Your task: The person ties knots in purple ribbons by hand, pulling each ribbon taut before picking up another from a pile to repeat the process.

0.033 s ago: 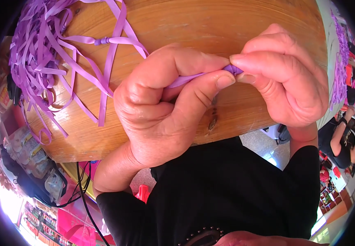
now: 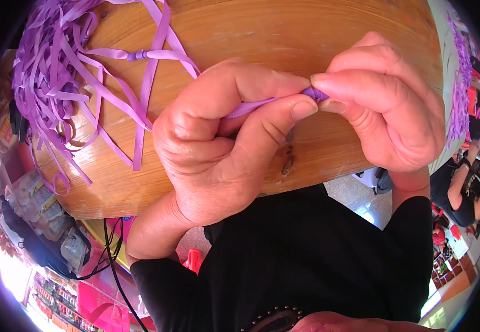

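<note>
A purple ribbon (image 2: 249,107) runs through my left hand (image 2: 212,149), whose thumb and forefinger pinch it above the wooden table (image 2: 240,33). At their tips the ribbon is wound into a small tight coil (image 2: 317,94). From the other side, the thumb and forefinger of my right hand (image 2: 392,105) close on that same coil, and the two hands' fingertips nearly meet. The ribbon's far end is hidden by my fingers. Loose ribbon strands pass behind my left hand toward a large heap of purple ribbons (image 2: 52,83) at the left.
Another coiled ribbon piece (image 2: 138,55) lies on the table beside the heap. Bagged goods (image 2: 35,193) stand past the left edge, with a black cable (image 2: 110,265) hanging below. More purple ribbons (image 2: 457,83) lie at the far right, where another person (image 2: 464,188) is visible.
</note>
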